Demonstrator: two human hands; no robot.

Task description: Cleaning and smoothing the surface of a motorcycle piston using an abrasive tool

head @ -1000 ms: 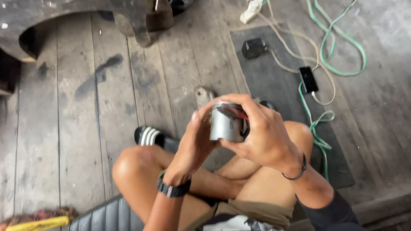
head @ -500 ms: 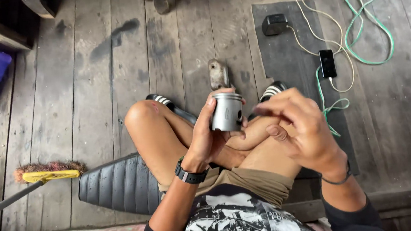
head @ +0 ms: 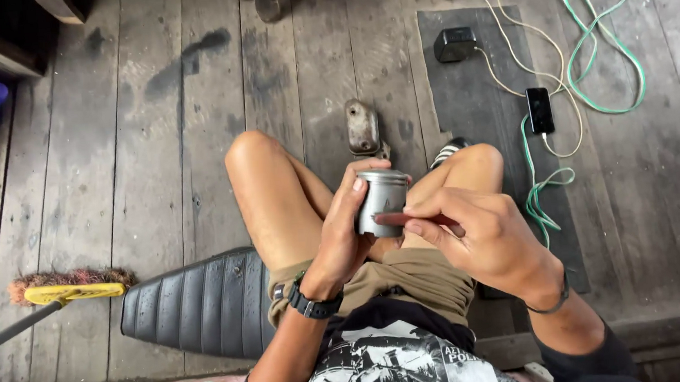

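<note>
A yellow brush (head: 70, 290) and a black seat cushion (head: 194, 306) lie on the plank floor (head: 133, 168) at left, with bare boards beyond the knees. The left hand (head: 344, 236) rises from a bent wrist, fingers wrapped around a grey metal piston (head: 382, 202) above the lap. The right hand (head: 483, 236), curled, pinches a thin reddish tool (head: 412, 220) against the piston's side. A phone (head: 539, 110) and cables (head: 590, 54) lie at right.

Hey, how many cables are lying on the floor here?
2: a green cable looping at the upper right, and a cream cable running across the dark mat to the phone. Others may lie out of view.
</note>
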